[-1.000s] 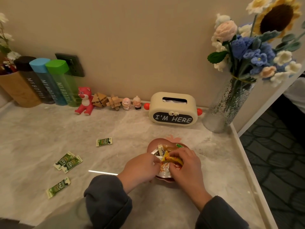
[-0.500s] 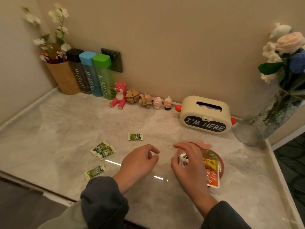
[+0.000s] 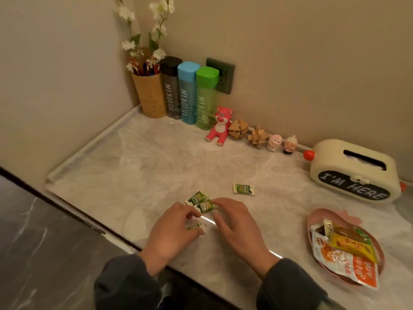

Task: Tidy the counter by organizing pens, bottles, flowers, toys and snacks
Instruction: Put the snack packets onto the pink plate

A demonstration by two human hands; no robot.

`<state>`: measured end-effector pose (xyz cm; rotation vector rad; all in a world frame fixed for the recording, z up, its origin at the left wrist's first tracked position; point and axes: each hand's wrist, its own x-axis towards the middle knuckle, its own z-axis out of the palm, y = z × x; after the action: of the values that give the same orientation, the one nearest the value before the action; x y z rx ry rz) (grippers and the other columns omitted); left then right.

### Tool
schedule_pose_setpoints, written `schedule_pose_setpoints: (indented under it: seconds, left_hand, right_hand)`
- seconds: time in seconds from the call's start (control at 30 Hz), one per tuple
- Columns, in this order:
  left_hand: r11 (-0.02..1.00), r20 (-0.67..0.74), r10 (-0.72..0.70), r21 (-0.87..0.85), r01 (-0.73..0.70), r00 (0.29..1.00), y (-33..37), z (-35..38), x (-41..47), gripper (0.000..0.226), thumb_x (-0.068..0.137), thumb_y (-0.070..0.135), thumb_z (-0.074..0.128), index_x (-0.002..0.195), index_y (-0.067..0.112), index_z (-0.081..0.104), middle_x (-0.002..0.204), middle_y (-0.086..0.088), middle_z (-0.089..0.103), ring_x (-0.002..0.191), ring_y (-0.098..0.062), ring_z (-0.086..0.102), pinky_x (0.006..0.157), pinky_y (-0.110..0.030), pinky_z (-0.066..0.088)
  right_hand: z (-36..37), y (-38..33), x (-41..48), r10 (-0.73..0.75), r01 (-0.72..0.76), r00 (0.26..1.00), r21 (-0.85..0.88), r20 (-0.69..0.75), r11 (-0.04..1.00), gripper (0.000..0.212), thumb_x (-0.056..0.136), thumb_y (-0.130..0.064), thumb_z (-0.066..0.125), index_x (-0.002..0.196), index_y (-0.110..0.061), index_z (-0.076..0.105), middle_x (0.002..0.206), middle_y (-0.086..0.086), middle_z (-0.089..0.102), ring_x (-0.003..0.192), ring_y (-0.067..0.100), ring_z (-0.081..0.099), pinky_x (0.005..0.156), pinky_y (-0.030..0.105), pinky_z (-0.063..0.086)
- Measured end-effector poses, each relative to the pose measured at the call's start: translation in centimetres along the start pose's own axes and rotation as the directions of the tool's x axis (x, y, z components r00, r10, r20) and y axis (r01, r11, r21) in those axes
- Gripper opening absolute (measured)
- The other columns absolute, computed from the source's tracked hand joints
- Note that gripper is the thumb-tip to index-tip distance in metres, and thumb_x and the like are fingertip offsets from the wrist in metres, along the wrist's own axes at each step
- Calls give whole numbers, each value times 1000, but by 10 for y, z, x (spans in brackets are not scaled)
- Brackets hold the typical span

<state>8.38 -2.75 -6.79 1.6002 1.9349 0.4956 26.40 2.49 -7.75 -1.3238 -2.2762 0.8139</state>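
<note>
While poised over the near edge of the table (image 3: 145, 175), grips one green candy (image 3: 196, 227) under the curled fingers of the left hand (image 3: 174, 231); touches the nearer of two paired candies (image 3: 206, 205) with the almost straight fingertips of the right hand (image 3: 234, 222), clasping nothing. Just beyond, alone: a fourth candy (image 3: 243, 189). Well off to the right: snack packets (image 3: 348, 262) heaped in a pink dish (image 3: 317, 217).

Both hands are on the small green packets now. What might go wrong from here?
The left hand pinches one small green snack packet near the front edge of the marble counter; a slip may drop it off.
The shallow pink plate is overfull: its orange-and-white snack pouch overhangs the rim, so more packets may spill.
</note>
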Motion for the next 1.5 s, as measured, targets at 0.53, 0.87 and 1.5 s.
schedule_pose_setpoints:
  seconds: [0.53,0.87,1.5]
  left_hand:
    - [986,60,72,148,-80,996,-12,3,7,24,73,43,68,92,38,55,96,16,52,92,-3,50,76,-26,47]
    - [982,141,68,167,-92,988,-7,-5,21,17,79,48,62,84,35,51,74,14,53,70,-2,48,56,-23,32]
    - [896,306,328,-400,-192,894,159,81,56,12,96,20,51,91,22,61,86,6,69,75,-11,69,74,-36,57]
  right_hand:
    - [29,-3,35,69,-73,997,-164,-28,984,24,83,-31,66,103,-19,62,110,-4,53,103,16,48,87,31,40]
    - [20,1,15,179,-178,980,22,-90,984,21,80,-29,67,84,-36,48,78,-16,52,79,-1,48,62,18,37]
    - [-108,77,-86,502,-435,653,261,-567,862,29,92,-28,61,120,-34,60,111,-26,52,100,-9,46,82,1,28]
